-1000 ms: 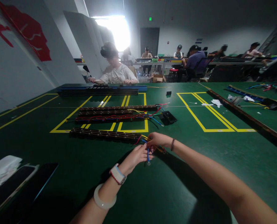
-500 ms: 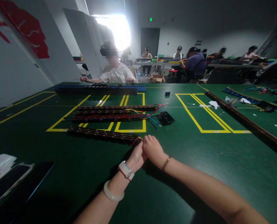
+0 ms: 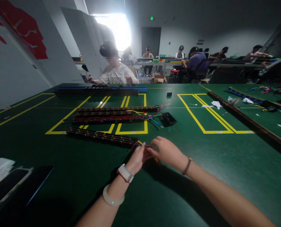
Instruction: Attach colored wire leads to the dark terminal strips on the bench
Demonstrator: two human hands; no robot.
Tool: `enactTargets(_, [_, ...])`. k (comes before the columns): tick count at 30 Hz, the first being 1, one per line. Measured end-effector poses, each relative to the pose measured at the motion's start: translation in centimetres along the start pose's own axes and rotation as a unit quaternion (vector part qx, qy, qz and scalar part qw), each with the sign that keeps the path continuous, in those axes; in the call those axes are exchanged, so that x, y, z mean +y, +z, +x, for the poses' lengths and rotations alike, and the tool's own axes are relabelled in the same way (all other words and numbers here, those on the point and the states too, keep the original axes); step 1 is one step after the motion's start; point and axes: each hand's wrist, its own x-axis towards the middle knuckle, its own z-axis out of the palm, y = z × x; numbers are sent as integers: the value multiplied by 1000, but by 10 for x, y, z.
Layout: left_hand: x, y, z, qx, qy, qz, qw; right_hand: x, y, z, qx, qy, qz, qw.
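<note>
My left hand [image 3: 138,158], with a watch and a pale bangle on its arm, is closed on the coloured wires [image 3: 138,143] at the right end of a long dark strip assembly [image 3: 102,137]. Touching or very near its fingertips is my right hand [image 3: 165,151], its fingers bent. Red and yellow wire ends [image 3: 157,161] hang below the right fingers; whether these fingers grip them is unclear. Behind lie more dark strips [image 3: 112,119] with red, blue and green wires, and a small black open box [image 3: 169,119] stands at their right end.
Across the green table [image 3: 178,189], a person [image 3: 116,72] sits behind blue and black bars [image 3: 98,91]. A long brown-black bar [image 3: 244,121] runs down the right side. White scraps [image 3: 216,104] lie near it. Dark flat devices [image 3: 10,186] lie at the lower left.
My right hand has moved a little to the right, away from my left hand, and its fingers have loosened. Red and yellow wire ends now show below it. My left hand has barely shifted.
</note>
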Motion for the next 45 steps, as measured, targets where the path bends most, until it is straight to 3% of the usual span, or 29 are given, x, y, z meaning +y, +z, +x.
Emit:
enactTargets(3, [-3,-6,1,-29,13,13,999,-5,4,-8,-32,46,-57,997])
enactTargets(10, [-6,-7,1,-31,25,-4,999,-15,21,-10,-95,37,-113,988])
enactTargets(16, [0,1,-4,-19,10,28,999,-2,13,-3,-58,29,-146,987])
enactTargets(22, [5,-2,-6,-20,-1,50,999,28,6,30,34,85,-157,983])
enactTargets(28, [10,-4,-7,-25,-22,34,999,40,22,64,37,99,-153,983])
enactTargets(32, [13,-1,-8,-18,-31,-3,999,43,30,65,36,96,-154,983])
enactTargets(35, [13,-2,-7,-45,-34,-51,997,45,28,53,79,46,-167,982])
enactTargets(38, [10,-4,-3,-72,-35,-91,993,43,26,37,128,-86,-121,981])
enactTargets(42, [9,-6,-1,-60,-30,-133,989,36,28,20,118,-263,-16,958])
enactTargets(45, [11,-4,-2,-43,-26,-127,991,32,34,17,98,-303,-2,948])
